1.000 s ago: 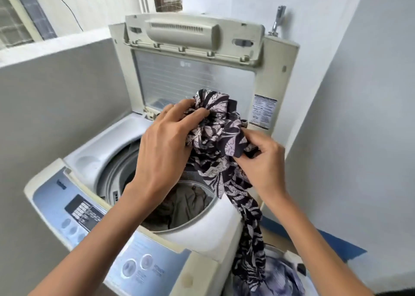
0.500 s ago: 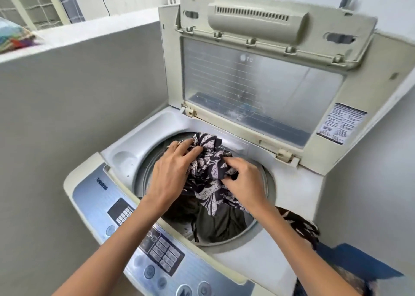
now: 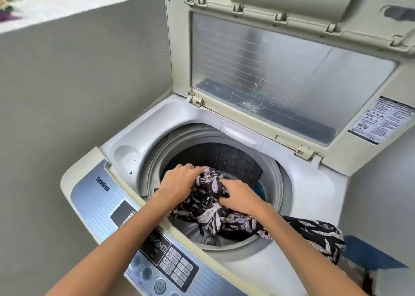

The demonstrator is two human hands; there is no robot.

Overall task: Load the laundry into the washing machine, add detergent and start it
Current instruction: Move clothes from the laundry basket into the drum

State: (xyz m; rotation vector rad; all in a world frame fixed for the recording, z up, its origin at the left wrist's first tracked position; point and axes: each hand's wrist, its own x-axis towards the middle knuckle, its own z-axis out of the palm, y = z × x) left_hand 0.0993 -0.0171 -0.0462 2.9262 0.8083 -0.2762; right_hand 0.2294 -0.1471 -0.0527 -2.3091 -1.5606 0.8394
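Grip: my left hand [image 3: 179, 183] and right hand [image 3: 241, 198] are both closed on the patterned cloth [image 3: 208, 208], pushing it into the drum [image 3: 215, 159].
Cloth: mostly inside; its tail [image 3: 318, 230] hangs over the right rim.
Done: lid [image 3: 292, 75] up, other clothes already at the bottom.
Left: tuck the tail in, add detergent, shut the lid, start at the near panel [image 3: 166, 257].
Around: grey wall left; no detergent in view.
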